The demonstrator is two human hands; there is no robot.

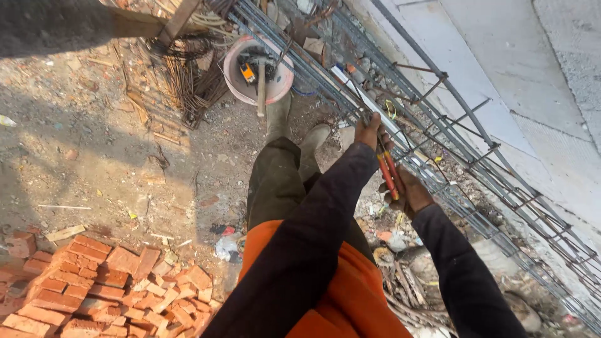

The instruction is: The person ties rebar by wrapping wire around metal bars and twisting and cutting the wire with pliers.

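A left hand (pixel 367 130) grips the long grey steel rebar cage (pixel 476 156); just below it, the right hand (pixel 407 191) clasps red-handled pliers (pixel 388 172), jaws pointing up toward the cage.

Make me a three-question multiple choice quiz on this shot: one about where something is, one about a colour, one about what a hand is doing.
1. Where is the brick pile?
A. lower left on the ground
B. inside the rebar cage
C. in the bucket

2. What colour are the handles of the pliers?
A. blue
B. red
C. green

3. What is the right hand doing?
A. hanging empty
B. lifting a brick
C. gripping the pliers

Answers: 1 A, the bricks lie at lower left. 2 B, red handles show by the hands. 3 C, its fingers close round the handles, while the left hand holds the rebar cage.
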